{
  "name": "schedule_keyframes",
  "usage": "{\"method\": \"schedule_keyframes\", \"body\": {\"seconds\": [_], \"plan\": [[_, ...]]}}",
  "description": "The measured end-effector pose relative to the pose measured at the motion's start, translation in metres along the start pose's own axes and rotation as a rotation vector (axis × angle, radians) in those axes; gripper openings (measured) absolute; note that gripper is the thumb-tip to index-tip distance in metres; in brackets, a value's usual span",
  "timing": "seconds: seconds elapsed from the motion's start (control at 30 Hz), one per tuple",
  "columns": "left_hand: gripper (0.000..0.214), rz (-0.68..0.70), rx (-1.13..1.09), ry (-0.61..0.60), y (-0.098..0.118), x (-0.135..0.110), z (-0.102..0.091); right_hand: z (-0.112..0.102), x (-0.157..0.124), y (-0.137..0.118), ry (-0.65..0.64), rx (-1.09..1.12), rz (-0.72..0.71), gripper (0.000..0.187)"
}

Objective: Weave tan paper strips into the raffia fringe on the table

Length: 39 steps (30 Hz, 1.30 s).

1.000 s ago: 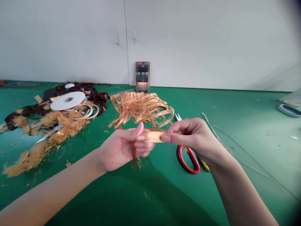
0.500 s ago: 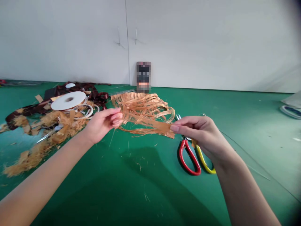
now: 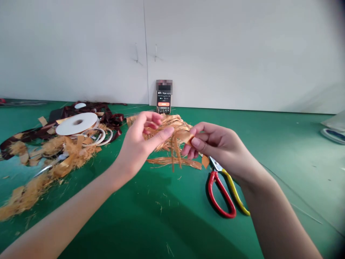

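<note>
Pinching frayed ribbon (image 3: 184,136) in right hand (image 3: 217,149), left hand (image 3: 141,138) among strands (image 3: 174,153)

One camera worn on the person's head looks forward and down, over a green work mat (image 3: 161,226) toward the white wall (image 3: 215,54) along its far edge. The left hand (image 3: 141,144) and right hand (image 3: 215,147) reach in from the bottom edge, close to the lens, near mid-frame.

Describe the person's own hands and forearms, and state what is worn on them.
The left hand and right hand are bare, with no gloves or rings showing. The left forearm and right forearm are bare too, with no sleeve or watch in view.
</note>
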State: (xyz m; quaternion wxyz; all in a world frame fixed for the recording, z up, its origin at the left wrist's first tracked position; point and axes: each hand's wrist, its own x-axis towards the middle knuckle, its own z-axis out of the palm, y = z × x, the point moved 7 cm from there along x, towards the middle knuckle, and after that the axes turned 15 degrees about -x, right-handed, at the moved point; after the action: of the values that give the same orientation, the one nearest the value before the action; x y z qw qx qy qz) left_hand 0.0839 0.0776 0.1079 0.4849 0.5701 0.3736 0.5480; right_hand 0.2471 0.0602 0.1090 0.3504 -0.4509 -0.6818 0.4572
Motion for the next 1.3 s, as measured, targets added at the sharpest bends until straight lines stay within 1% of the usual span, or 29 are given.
{"method": "schedule_keyframes", "body": {"seconds": [0.03,0.07,0.1,0.17,0.23,0.3,0.33,0.37,0.43,0.5,0.57,0.67,0.8,0.97,1.2,1.3], "plan": [[0.027,0.032,0.008,0.061,0.002,-0.001,-0.002,0.0,0.002,-0.002,0.036,0.005,-0.021,0.011],[0.026,0.028,-0.013,0.077,0.001,-0.002,-0.001,0.0,0.004,-0.004,0.058,0.007,-0.035,0.009],[0.026,-0.009,-0.06,0.054,-0.003,-0.003,0.002,0.002,0.006,-0.005,0.065,0.006,-0.042,0.008],[0.026,-0.1,-0.182,0.001,-0.01,-0.005,0.007,0.009,0.008,-0.003,0.032,-0.007,-0.039,0.008],[0.026,-0.112,-0.227,0.029,-0.011,-0.006,0.005,0.016,0.01,0.0,-0.031,-0.027,-0.022,0.01],[0.025,-0.093,-0.201,0.059,-0.009,-0.006,0.002,0.02,0.01,0.003,-0.099,-0.086,-0.009,0.015],[0.025,-0.088,-0.179,0.054,-0.008,-0.006,0.001,0.021,0.01,0.004,-0.12,-0.124,-0.006,0.02],[0.026,-0.09,-0.155,0.042,-0.006,-0.006,0.002,0.021,0.01,0.004,-0.119,-0.162,-0.001,0.025],[0.027,-0.09,-0.107,0.023,-0.002,-0.006,0.002,0.015,0.011,0.002,-0.052,-0.201,0.021,0.034],[0.028,-0.084,-0.063,0.012,0.002,-0.006,0.003,0.009,0.012,0.002,0.032,-0.169,0.06,0.034],[0.029,-0.096,-0.04,-0.005,0.004,-0.006,0.004,0.007,0.012,0.002,0.064,-0.115,0.097,0.03],[0.029,-0.128,-0.029,-0.03,0.003,-0.008,0.005,0.009,0.013,0.001,0.069,-0.042,0.104,0.025],[0.027,-0.12,-0.016,-0.021,0.005,-0.01,0.004,0.009,0.01,0.001,0.088,0.006,0.121,0.017],[0.022,-0.096,-0.018,0.012,0.008,-0.01,0.002,0.011,0.006,0.004,0.133,0.118,0.203,0.016],[0.023,-0.104,-0.067,0.006,0.008,-0.011,0.002,0.015,0.006,0.002,0.096,0.175,0.184,0.018],[0.022,-0.123,-0.065,0.006,0.008,-0.013,0.003,0.012,0.005,0.001,0.119,0.208,0.189,0.015]]}}
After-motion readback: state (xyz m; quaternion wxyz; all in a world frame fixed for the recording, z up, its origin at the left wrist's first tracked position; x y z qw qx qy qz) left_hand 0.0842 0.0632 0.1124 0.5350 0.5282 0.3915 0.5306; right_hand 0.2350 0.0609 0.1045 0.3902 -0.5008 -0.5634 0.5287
